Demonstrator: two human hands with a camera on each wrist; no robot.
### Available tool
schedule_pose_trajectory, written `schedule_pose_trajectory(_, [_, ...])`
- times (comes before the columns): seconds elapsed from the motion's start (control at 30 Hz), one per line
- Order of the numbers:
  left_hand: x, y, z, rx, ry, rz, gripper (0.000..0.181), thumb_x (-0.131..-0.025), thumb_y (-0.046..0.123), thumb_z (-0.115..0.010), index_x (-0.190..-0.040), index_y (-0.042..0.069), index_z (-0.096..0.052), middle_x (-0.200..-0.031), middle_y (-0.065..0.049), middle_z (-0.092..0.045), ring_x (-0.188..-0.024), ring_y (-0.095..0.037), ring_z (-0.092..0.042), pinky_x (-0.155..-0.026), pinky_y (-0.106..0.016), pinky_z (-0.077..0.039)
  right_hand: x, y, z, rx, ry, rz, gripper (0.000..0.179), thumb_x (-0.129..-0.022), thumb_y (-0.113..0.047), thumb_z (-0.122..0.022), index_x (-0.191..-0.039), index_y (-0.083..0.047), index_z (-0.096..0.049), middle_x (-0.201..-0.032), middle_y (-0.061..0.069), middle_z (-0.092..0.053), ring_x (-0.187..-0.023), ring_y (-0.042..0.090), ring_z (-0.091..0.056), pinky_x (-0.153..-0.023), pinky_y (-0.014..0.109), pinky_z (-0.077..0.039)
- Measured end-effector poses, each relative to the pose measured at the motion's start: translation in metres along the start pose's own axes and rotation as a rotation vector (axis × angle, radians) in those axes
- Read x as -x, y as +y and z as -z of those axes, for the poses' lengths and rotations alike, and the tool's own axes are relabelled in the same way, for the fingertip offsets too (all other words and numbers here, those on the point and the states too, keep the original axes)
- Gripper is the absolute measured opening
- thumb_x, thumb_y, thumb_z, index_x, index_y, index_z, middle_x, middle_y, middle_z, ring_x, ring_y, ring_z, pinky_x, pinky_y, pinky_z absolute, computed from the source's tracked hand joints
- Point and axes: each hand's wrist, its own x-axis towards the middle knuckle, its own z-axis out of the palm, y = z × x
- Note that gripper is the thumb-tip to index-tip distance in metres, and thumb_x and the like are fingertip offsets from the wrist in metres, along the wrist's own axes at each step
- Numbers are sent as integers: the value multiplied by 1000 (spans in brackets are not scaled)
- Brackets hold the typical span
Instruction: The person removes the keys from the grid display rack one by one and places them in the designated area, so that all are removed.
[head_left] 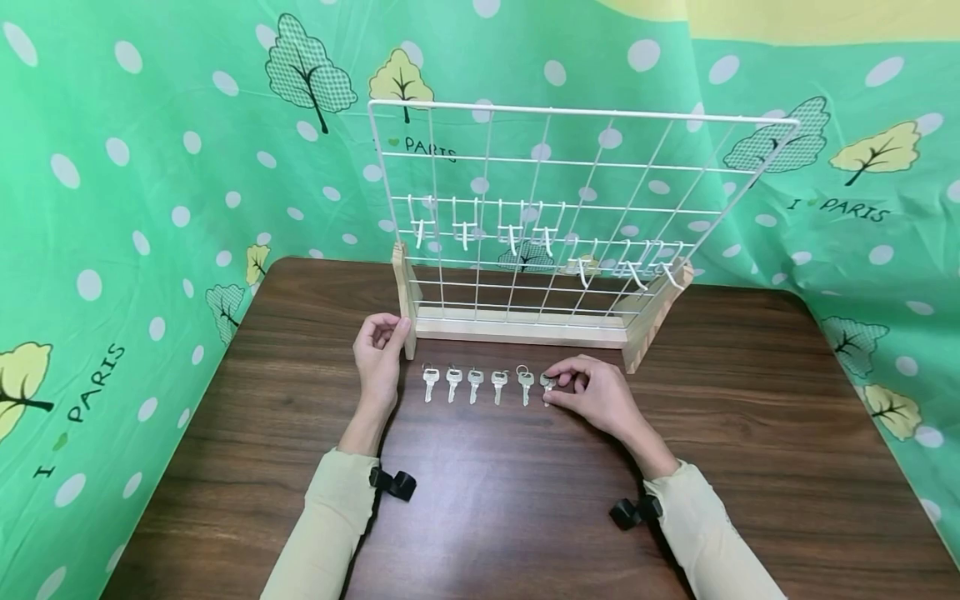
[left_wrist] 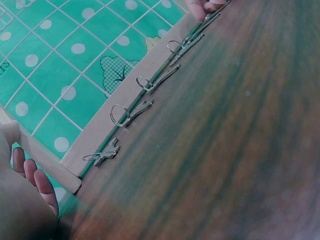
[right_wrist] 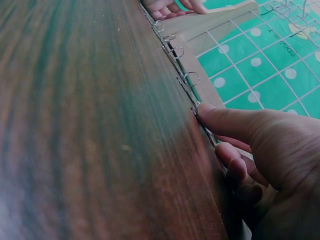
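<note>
A white wire grid rack stands in a pale wooden base on the table. In front of it lies a row of several silver keys, each with a small ring. My right hand is at the row's right end, thumb and index finger pinching the last key, partly hidden by the fingers. At the base's left wooden leg is my left hand, holding it with the thumb against the wood and the other fingers curled at its outer side.
Several white hooks hang on the grid, in a higher group at left and a lower one at right. A green patterned cloth surrounds the dark wooden table behind and at both sides.
</note>
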Motion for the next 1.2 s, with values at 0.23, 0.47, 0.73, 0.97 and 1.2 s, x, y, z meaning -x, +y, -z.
schedule_pose_trajectory(0.23, [0,0,0,2,0,-1,21,-97,-7,-76,-95,13,-68,-90,4,-67,-82,-7,-60,-78,-19,-50,0,-2,1,-99,16,22,20,-90,-8,-93,-107,-9,-83,-84,-1,-70,-65,6,-57,-57,19,-45])
schedule_pose_trajectory(0.47, [0,0,1,3,-3,-7,21,-97,-7,-76,-95,13,-69,-90,3,-67,-81,-7,-60,-78,-19,-50,0,-7,4,-159,65,27,15,-95,-5,-87,-109,-6,-82,-84,2,-69,-68,7,-58,-61,17,-46])
schedule_pose_trajectory(0.73, [0,1,0,3,-6,-4,20,-97,-7,-76,-95,11,-69,-91,3,-67,-82,-7,-61,-78,-19,-51,-1,-13,12,-212,182,-9,13,-99,-6,-84,-111,-2,-82,-87,6,-70,-67,6,-57,-58,16,-46])
schedule_pose_trajectory(0.97, [1,4,0,4,-4,-4,19,-97,-6,-76,-96,11,-69,-91,3,-67,-82,-7,-60,-78,-19,-50,-4,-16,20,-375,325,-48,15,-100,0,-80,-115,4,-79,-88,-1,-69,-53,11,-60,-47,22,-51])
schedule_pose_trajectory(1.2, [2,2,-1,0,-3,-6,17,-97,-7,-76,-96,9,-69,-91,4,-67,-82,-7,-60,-78,-18,-50,-5,-16,28,-458,459,-55,16,-101,5,-77,-116,10,-77,-85,-4,-68,-49,14,-58,-47,21,-47])
